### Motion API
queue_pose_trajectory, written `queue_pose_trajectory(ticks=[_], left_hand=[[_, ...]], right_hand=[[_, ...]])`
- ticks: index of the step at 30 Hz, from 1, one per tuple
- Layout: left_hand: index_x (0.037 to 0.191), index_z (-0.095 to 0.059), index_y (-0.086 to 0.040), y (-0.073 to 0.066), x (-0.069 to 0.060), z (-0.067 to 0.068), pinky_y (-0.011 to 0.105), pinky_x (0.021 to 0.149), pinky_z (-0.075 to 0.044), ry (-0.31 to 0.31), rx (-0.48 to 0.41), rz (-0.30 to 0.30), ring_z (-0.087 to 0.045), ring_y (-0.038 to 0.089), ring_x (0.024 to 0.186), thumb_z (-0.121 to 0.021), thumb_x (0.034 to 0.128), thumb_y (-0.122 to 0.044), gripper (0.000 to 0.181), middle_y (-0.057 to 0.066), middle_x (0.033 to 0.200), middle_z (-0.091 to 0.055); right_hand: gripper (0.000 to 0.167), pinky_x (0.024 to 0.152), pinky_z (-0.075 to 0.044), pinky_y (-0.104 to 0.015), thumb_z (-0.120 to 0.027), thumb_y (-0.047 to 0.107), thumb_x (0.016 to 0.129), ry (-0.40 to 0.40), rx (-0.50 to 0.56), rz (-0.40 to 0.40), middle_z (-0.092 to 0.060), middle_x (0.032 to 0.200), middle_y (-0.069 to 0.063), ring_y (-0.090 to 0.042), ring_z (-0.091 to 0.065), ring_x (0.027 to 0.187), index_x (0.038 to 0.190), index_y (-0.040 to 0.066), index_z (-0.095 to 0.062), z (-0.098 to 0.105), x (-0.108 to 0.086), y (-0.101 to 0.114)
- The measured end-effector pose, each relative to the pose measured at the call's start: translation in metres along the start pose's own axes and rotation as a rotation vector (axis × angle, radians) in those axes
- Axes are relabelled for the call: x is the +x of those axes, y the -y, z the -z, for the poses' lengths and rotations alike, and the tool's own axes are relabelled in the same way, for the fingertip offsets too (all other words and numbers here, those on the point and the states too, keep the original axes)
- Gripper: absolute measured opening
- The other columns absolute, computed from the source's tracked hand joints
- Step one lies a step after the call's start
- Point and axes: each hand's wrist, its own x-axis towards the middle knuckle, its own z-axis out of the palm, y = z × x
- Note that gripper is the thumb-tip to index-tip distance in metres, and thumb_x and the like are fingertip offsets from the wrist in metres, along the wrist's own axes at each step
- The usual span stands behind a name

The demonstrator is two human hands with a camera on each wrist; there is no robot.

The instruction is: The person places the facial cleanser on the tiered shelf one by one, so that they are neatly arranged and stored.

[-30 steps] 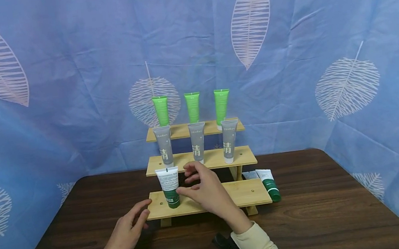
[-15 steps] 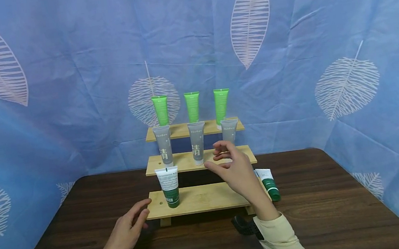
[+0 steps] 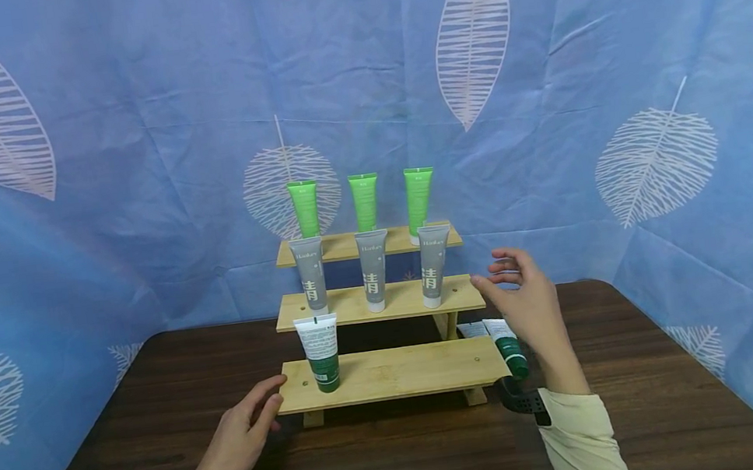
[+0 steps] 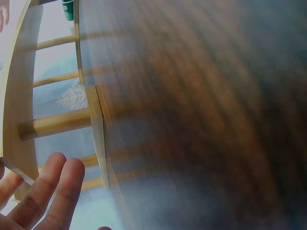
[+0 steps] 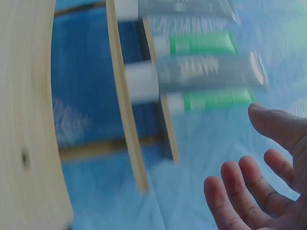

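My left hand (image 3: 238, 438) rests its fingertips at the left end of the bottom tier of a wooden stepped stand (image 3: 407, 372). In the left wrist view its fingers (image 4: 67, 191) are loosely bent beside the stand's edge. My right hand (image 3: 527, 303) hovers right of the stand with nothing in it, fingers relaxed and apart. Below that hand, a white-and-green tube (image 3: 509, 352) lies behind the stand's right end, next to another partly hidden tube (image 3: 473, 330). One white-and-green tube (image 3: 321, 351) stands upright, cap down, on the bottom tier's left part.
Three grey tubes (image 3: 373, 267) stand on the middle tier and three bright green tubes (image 3: 364, 201) on the top tier. The stand is on a dark wooden table (image 3: 649, 389). A blue leaf-patterned cloth (image 3: 356, 65) hangs behind.
My right hand has moved away from the standing white-and-green tube, across the stand to its right side. The left hand stays in place.
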Motion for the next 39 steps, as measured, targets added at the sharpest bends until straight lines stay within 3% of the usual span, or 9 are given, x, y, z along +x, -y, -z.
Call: queue_pose_trajectory(ticks=[4,10,19,26,33,39], left_hand=[[0.147,-0.055,-0.017,0.002,0.001,0.0,0.034,0.064,-0.043,0.004,0.005,-0.008,-0.064,0.013,0.079,-0.052,0.1071,-0.044,0.048,0.004,0.095,-0.07],[0.147,-0.055,-0.017,0.003,0.001,-0.001,0.035,0.065,-0.043,0.006,0.014,-0.001,-0.063,0.013,0.08,-0.051,0.1065,-0.046,0.05,0.005,0.099,-0.07],[0.147,-0.054,-0.017,0.005,0.002,-0.002,0.035,0.065,-0.042,0.01,0.012,-0.004,-0.063,0.013,0.08,-0.051,0.1068,-0.046,0.05,0.004,0.098,-0.068],[0.148,-0.054,-0.018,0.004,0.002,-0.002,0.034,0.063,-0.042,0.004,0.014,-0.001,-0.062,0.013,0.078,-0.05,0.1071,-0.045,0.049,0.003,0.091,-0.067],[0.147,-0.054,-0.019,0.001,0.001,-0.002,0.034,0.06,-0.042,-0.002,0.009,-0.005,-0.062,0.012,0.078,-0.05,0.1075,-0.044,0.047,0.003,0.09,-0.068],[0.147,-0.054,-0.018,0.0,0.001,-0.001,0.033,0.061,-0.042,-0.003,0.003,-0.008,-0.062,0.013,0.078,-0.051,0.1077,-0.042,0.046,0.003,0.089,-0.067]], right_hand=[[0.058,0.089,-0.053,-0.052,-0.073,0.032,0.097,-0.004,-0.062,-0.042,-0.063,0.128,-0.021,-0.037,-0.063,0.117,0.144,0.008,-0.051,0.018,-0.001,-0.014],[0.067,0.079,-0.055,-0.041,-0.069,0.045,0.098,0.109,-0.145,-0.147,-0.062,0.133,-0.023,-0.04,-0.063,0.121,0.147,0.005,-0.047,0.035,0.0,-0.038],[0.059,0.082,-0.052,-0.052,-0.069,0.033,0.098,0.275,-0.278,-0.305,-0.063,0.125,-0.031,-0.042,-0.065,0.104,0.139,-0.005,-0.05,0.029,0.003,-0.085],[0.057,0.084,-0.052,-0.052,-0.075,0.028,0.093,0.36,-0.23,-0.425,-0.062,0.124,-0.032,-0.043,-0.063,0.106,0.133,-0.007,-0.054,0.019,0.003,-0.102],[0.05,0.074,-0.058,-0.043,-0.077,0.027,0.093,0.415,-0.199,-0.46,-0.066,0.111,-0.026,-0.029,-0.068,0.086,0.123,-0.008,-0.057,0.013,-0.001,-0.108],[0.045,0.069,-0.058,-0.039,-0.077,0.025,0.093,0.41,-0.199,-0.488,-0.061,0.105,-0.023,-0.026,-0.065,0.082,0.118,-0.007,-0.057,0.011,-0.004,-0.108]])
